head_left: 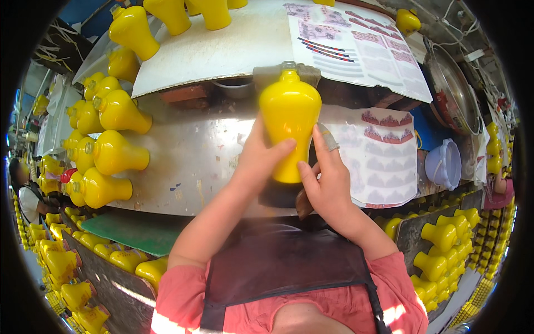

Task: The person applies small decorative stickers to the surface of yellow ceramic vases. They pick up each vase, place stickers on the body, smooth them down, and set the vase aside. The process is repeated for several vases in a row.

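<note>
A glossy yellow vase-shaped bottle (290, 111) with a clear glass neck stands out over the metal table, between my hands. My left hand (266, 149) is closed on its left side, the thumb lying across the lower front. On the opposite side my right hand (329, 175) grips the lower body, and a grey wrap (328, 139) covers one of its fingers. Behind the bottle's neck is a greyish-brown block or cloth (311, 75), partly hidden. Close to my right hand lies a decal sheet (384, 161) with red-and-purple scalloped border strips, some of them gone pale.
Several yellow bottles (119, 156) lie and stand along the table's left side. A raised white board (222, 53) carries more bottles and another decal sheet (345, 42). At the right are a lavender bucket (444, 164) and a metal basin (456, 83). Another person (28, 195) is at far left.
</note>
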`<control>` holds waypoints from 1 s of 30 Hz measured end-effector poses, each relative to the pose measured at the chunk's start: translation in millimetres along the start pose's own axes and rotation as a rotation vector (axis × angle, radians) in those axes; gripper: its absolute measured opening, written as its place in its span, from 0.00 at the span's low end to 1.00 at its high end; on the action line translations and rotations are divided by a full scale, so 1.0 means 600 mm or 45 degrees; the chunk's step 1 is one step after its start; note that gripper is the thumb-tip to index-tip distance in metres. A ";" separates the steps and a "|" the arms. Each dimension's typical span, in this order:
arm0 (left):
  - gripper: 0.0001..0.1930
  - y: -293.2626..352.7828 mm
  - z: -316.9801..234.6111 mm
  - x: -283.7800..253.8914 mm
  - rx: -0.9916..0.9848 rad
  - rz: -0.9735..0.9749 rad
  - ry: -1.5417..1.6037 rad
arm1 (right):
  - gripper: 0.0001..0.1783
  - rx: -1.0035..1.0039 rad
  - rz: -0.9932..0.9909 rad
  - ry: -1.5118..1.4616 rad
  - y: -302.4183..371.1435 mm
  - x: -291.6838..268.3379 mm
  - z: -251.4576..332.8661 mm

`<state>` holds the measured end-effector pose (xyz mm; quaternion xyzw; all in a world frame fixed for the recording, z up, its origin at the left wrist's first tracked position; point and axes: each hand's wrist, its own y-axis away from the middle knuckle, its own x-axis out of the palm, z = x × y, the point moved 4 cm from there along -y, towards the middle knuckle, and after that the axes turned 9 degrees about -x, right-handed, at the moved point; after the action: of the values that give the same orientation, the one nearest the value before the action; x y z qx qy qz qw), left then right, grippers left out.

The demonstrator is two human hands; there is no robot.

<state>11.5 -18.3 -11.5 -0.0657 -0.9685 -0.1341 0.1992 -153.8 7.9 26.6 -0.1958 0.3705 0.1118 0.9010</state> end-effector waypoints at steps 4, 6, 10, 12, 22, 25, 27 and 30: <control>0.52 0.008 0.002 0.006 0.183 -0.289 -0.370 | 0.42 0.004 0.044 0.049 -0.001 0.000 0.000; 0.50 0.009 -0.002 0.014 0.364 -0.344 -0.697 | 0.42 0.150 0.095 -0.202 -0.006 0.002 -0.006; 0.46 0.011 0.004 0.008 0.206 -0.300 -0.536 | 0.43 0.233 0.136 -0.313 -0.007 0.006 0.001; 0.42 0.011 0.001 0.006 0.125 -0.259 -0.411 | 0.44 0.121 0.104 -0.182 0.000 0.006 0.003; 0.39 0.037 0.005 0.026 0.208 -0.269 -0.219 | 0.14 0.286 -0.098 0.692 0.050 -0.127 -0.195; 0.44 0.028 0.004 0.015 -0.073 -0.202 -0.181 | 0.17 0.273 -0.005 0.741 0.032 -0.135 -0.246; 0.44 0.028 0.002 0.015 -0.070 -0.171 -0.174 | 0.13 0.289 0.079 0.818 0.024 -0.132 -0.272; 0.44 0.046 0.014 0.018 0.108 -0.364 -0.272 | 0.11 0.368 0.161 0.942 0.035 -0.141 -0.297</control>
<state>3.8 11.3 -8.1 0.0673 -0.9884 -0.1125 0.0767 -331.7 -55.5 -34.5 -0.0708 0.6932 0.0356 0.7164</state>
